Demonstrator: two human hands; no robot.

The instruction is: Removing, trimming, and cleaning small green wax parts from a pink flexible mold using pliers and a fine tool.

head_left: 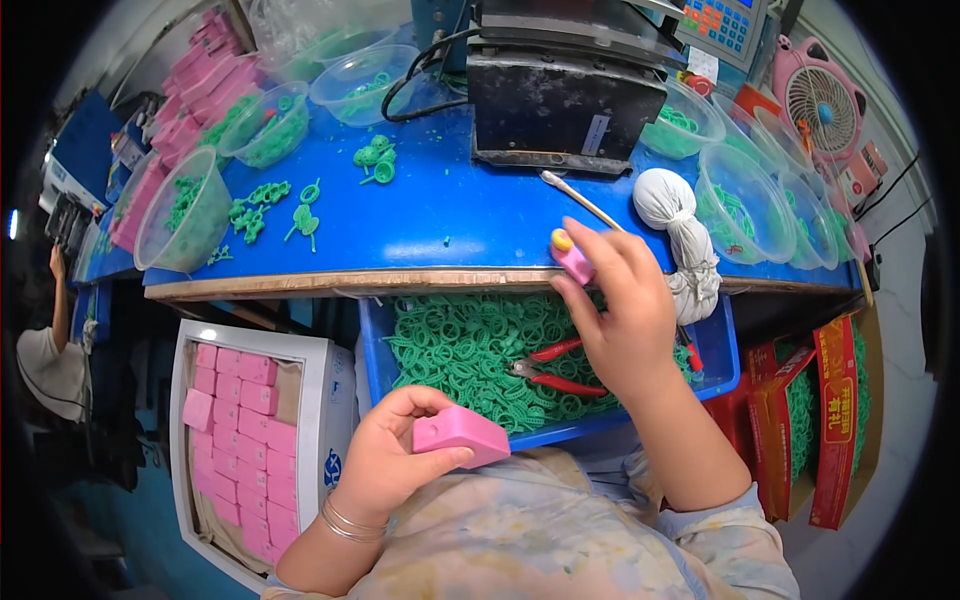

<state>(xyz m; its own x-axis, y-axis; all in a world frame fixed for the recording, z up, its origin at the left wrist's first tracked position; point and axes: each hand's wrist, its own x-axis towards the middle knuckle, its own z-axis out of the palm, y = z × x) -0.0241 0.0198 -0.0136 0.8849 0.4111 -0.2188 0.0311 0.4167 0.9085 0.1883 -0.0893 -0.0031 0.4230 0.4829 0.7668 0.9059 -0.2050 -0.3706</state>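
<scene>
While the left hand (390,452) grasps a pink block (465,437), the right hand (630,308), farther forward, pinches a smaller pink piece (573,262) with a yellow end; between them, red-handled cutters (566,385) lie on green pieces (450,345).

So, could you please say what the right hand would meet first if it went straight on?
The right hand would probably meet the wooden stick, or, depth being unclear, pass over it to the black machine.
</scene>
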